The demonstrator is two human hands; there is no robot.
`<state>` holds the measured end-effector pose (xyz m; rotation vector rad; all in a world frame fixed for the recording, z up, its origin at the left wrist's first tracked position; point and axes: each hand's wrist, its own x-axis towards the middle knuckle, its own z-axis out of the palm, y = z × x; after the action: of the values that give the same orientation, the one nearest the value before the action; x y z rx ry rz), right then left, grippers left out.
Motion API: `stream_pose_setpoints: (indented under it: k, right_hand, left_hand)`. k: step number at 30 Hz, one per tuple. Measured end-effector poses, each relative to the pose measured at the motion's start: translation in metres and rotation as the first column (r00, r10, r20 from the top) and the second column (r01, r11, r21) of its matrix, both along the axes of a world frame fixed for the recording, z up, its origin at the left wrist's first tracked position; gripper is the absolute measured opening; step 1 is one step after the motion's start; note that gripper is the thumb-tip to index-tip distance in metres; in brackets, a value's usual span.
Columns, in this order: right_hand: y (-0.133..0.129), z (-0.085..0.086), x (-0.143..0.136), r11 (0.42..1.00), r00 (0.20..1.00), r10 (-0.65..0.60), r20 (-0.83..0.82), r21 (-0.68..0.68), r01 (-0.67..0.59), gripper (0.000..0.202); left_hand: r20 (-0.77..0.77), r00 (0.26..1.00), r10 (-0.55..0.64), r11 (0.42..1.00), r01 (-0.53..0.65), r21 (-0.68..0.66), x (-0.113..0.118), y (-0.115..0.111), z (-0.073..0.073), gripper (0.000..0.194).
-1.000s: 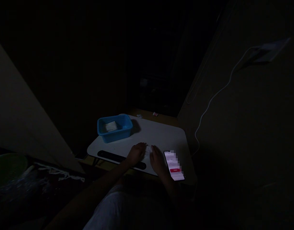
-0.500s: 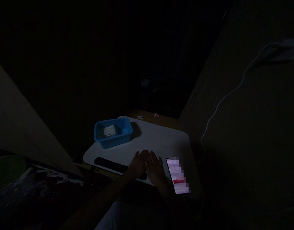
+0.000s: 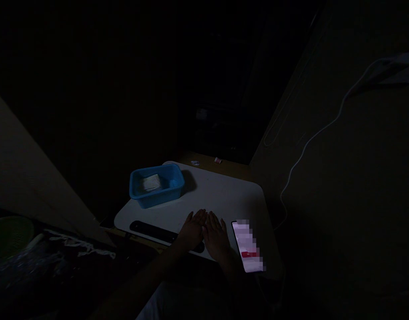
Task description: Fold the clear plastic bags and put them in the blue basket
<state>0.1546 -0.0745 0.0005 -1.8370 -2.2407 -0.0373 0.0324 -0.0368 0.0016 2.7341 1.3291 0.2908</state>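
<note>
Both hands lie flat, side by side, at the front edge of a white table [image 3: 218,189]. My left hand [image 3: 193,230] has its fingers stretched out and holds nothing; its wrist crosses a long black strip [image 3: 153,230] along the table's near edge. Close against it, my right hand [image 3: 217,236] also rests open with nothing in it. Right of that hand lies a phone [image 3: 246,244] with a lit screen, partly pixelated. A blue basket [image 3: 161,198] stands at the table's left side, with a whitish block-like item [image 3: 151,182] inside.
Beyond the table, small wrappers [image 3: 218,160] lie on a brown surface [image 3: 233,167]. A white cable [image 3: 302,153] hangs along the right wall. At the lower left are a green round container [image 3: 11,235] and clear plastic [image 3: 31,266]. The room is very dark.
The view has shifted very slightly. Both hands stay flat in the same place, and no object on the table has visibly moved.
</note>
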Motion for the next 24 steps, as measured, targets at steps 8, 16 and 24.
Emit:
stream_pose_setpoints:
  k: [8, 16, 24]
  right_hand:
    - [0.0005, -0.0003, 0.0001, 1.000, 1.000, 0.005, -0.007, -0.013, -0.005, 0.049]
    - [0.0006, 0.0030, 0.0002, 0.999, 1.000, 0.000, -0.001, -0.033, -0.001, 0.049]
    - [0.0025, -0.0031, 0.0006, 1.000, 1.000, -0.001, -0.015, -0.011, 0.001, 0.049]
  left_hand:
    - [0.004, 1.000, 0.000, 1.000, 0.000, -0.003, 0.0002, 0.0006, -0.0011, 0.055]
    - [0.019, 1.000, 0.003, 1.000, -0.003, 0.009, -0.0001, 0.0011, -0.0040, 0.054]
    - [0.023, 1.000, 0.006, 1.000, -0.006, 0.008, 0.0009, 0.0023, -0.0052, 0.054]
